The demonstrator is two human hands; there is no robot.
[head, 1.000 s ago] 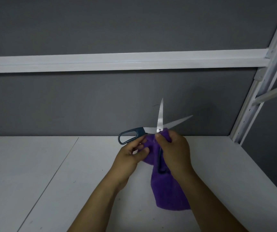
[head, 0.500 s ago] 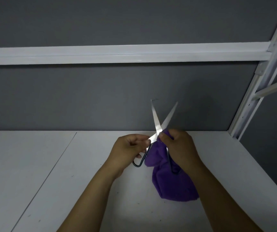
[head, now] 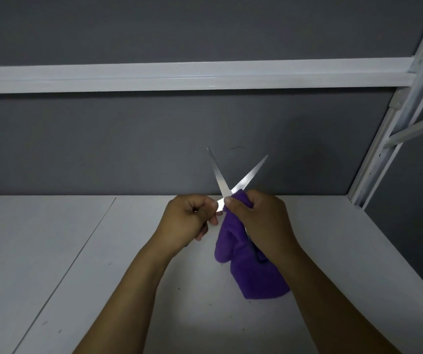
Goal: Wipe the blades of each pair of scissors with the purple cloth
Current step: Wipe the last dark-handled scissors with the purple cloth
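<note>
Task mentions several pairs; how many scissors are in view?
1: the scissors, blades spread, held between the left hand and right hand with the purple cloth. Others may be hidden.

There was one pair of scissors (head: 220,182) with two bare blades spread toward twelve o'clock, one purple cloth (head: 254,274) at five o'clock of them, two hands, a left hand (head: 188,221) and a right hand (head: 261,221), one white table (head: 52,251) and one white rail (head: 179,76).

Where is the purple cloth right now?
Head view, just right of centre: the purple cloth is pinched by the right hand against the scissors near the blades' base, hanging down toward the table.
</note>
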